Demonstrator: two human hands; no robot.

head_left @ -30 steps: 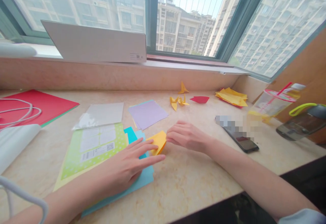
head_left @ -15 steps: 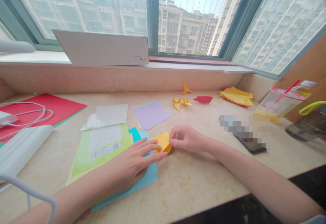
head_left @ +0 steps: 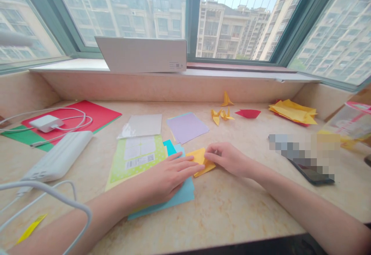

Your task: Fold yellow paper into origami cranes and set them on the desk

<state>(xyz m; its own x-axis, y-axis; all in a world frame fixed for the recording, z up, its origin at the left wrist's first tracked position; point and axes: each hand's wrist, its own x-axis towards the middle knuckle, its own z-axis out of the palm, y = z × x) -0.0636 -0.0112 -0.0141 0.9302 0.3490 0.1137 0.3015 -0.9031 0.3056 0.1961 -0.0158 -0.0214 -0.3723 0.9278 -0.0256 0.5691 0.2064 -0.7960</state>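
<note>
A folded piece of yellow origami paper (head_left: 199, 155) lies on the table, partly under both hands. My left hand (head_left: 168, 173) is open and flat, its fingertips resting on the paper's left part while the palm covers light blue paper (head_left: 185, 193). At the paper's right side, my right hand (head_left: 227, 158) pinches an edge or flap between thumb and forefinger. The exact fold there is hidden by the fingers. Left of them is a green sheet with a printed label (head_left: 139, 158), and behind them a stack of lilac paper squares (head_left: 188, 127).
Folded yellow paper pieces (head_left: 222, 115) and a red one (head_left: 248, 113) sit towards the back. Yellow sheets (head_left: 292, 111), a phone (head_left: 311, 170) and a plastic cup (head_left: 348, 121) are at the right. A power strip (head_left: 60, 156), cables and red paper (head_left: 101, 112) occupy the left.
The view has swung left, so things appear further right. The yellow paper's lifted right part now lies flatter, with the right hand still pinching there. My left hand stays on it.
</note>
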